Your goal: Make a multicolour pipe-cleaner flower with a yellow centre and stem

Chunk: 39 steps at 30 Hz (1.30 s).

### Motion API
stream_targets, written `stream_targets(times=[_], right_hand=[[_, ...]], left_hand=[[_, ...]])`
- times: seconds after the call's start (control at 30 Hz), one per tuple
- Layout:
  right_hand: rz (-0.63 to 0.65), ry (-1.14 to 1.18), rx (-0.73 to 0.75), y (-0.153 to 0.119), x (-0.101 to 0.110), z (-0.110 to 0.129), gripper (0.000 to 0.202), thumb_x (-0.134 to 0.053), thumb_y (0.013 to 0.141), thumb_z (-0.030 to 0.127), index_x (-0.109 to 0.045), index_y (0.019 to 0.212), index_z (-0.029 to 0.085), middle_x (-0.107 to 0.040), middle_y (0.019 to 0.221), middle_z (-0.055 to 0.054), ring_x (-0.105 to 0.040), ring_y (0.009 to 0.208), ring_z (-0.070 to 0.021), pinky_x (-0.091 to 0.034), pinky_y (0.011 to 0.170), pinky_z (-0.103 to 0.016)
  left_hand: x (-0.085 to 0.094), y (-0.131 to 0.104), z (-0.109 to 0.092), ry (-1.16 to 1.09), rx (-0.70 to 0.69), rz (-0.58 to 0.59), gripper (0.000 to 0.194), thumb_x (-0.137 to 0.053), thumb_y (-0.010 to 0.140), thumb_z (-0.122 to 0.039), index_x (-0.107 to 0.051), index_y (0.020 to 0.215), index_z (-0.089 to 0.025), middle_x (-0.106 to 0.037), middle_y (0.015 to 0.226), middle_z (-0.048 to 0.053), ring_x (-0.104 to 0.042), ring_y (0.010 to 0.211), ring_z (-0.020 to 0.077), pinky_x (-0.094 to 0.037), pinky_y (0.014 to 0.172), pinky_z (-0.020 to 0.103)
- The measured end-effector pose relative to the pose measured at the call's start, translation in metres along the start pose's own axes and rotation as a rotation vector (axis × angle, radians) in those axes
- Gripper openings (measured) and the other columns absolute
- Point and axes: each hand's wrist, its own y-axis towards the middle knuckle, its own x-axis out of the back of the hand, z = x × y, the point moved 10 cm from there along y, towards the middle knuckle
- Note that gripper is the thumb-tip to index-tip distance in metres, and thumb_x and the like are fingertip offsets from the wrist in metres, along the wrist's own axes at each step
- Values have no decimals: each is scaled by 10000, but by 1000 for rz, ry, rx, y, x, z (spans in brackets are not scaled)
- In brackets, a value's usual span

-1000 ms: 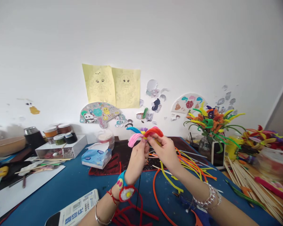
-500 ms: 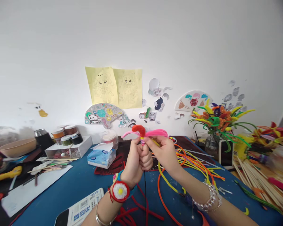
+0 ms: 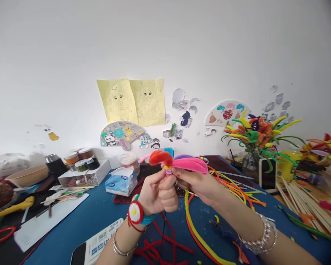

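Note:
A pipe cleaner flower [image 3: 161, 158] with red, pink, blue and purple petals is held up in front of me. Its neck is wrapped in yellow and pink. My left hand [image 3: 161, 195] is closed round the stem just below the petals, and a thin dark length hangs beneath the fist. The fingers of my right hand [image 3: 200, 184] are pressed against the flower's neck from the right, under the long pink petals; its fingertips are partly hidden. Below my hands lie loose red pipe cleaners [image 3: 172, 243]. Yellow and orange ones [image 3: 191, 217] curve across the table under my right forearm.
A tissue pack [image 3: 121, 183] and a white box with jars [image 3: 84, 173] stand to the left. A phone [image 3: 79, 254] is at the front. On the right are a vase of pipe cleaner flowers [image 3: 257, 136] and wooden sticks [image 3: 303, 209]. The wall [image 3: 165, 44] rises behind the table.
The flower has turned: a blue petal now shows behind the red one, and the pink petals reach further right. My right hand has shifted lower against the neck. The view has shifted slightly.

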Motion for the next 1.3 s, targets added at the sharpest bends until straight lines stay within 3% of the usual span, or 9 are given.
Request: stream_targets(times=[0.2, 0.27, 0.4, 0.57, 0.73, 0.83, 0.97, 1.13, 1.3], right_hand=[[-83, 0, 61, -10, 3, 13, 405, -733, 731, 460, -455, 613, 190, -305, 507, 95, -224, 462, -51, -192, 425, -214], [-137, -39, 91, -13, 8, 17, 417, -698, 763, 441, -418, 578, 194, -292, 498, 94, -219, 463, -54, -192, 426, -221], [-167, -57, 200, -18, 11, 27, 374, -646, 814, 337, -402, 571, 195, -278, 506, 91, -220, 474, -60, -209, 444, -227], [-236, -53, 320, -27, 9, 40, 221, -701, 759, 200, -539, 609, 191, -363, 501, 89, -302, 457, -55, -313, 448, -189], [-388, -104, 379, -44, 13, 52, 77, -679, 775, 176, -697, 801, 246, -663, 698, 37, -604, 653, -116, -521, 647, -213], [-414, -234, 501, -59, 7, 72, 139, -668, 753, 134, -711, 824, 246, -702, 749, 20, -647, 702, -145, -534, 666, -230], [-489, -315, 553, -74, 1, 88, 86, -650, 750, 171, -681, 679, 208, -647, 593, 15, -579, 542, -136, -482, 517, -224], [-577, -238, 557, -99, 1, 92, 129, -640, 753, 192, -638, 625, 211, -629, 555, 21, -576, 544, -139, -496, 525, -218], [-618, -458, 659, -150, 1, 111, 153, -617, 769, 183, -592, 622, 218, -621, 539, 26, -525, 444, -120, -472, 442, -206]], left_hand=[[4, 3, -6, 170, -79, -86, 493, -565, 856, -483, -339, 528, -193, -181, 413, -105, -106, 320, 36, -157, 326, 172], [12, 5, -13, 331, -161, -236, 521, -567, 846, -535, -353, 521, -187, -193, 434, -104, -130, 345, 31, -166, 344, 168], [25, -14, -44, 643, -492, -672, 467, -578, 853, -511, -421, 562, -181, -290, 452, -93, -227, 360, 32, -232, 358, 167], [-6, -44, -68, 910, -869, -839, 136, -687, 819, -299, -659, 916, -208, -694, 717, -9, -618, 566, 93, -528, 552, 199], [-36, -63, -71, 1069, -1002, -989, 139, -733, 759, -182, -739, 895, -209, -772, 889, 32, -720, 829, 172, -579, 762, 240], [-42, -62, -67, 946, -986, -1028, 153, -756, 730, -192, -738, 881, -189, -775, 858, 46, -723, 788, 194, -592, 732, 274], [-58, -62, -62, 825, -1017, -1029, 211, -801, 680, -255, -720, 864, -192, -768, 819, 34, -716, 738, 198, -587, 672, 276], [-100, -58, -49, 1084, -1021, -1020, 50, -698, 784, -212, -716, 831, -215, -732, 774, 0, -684, 707, 160, -543, 626, 215], [-138, -52, -18, 1331, -1039, -916, 281, -624, 820, -87, -689, 1003, -290, -696, 953, -1, -637, 855, 166, -518, 769, 244]])
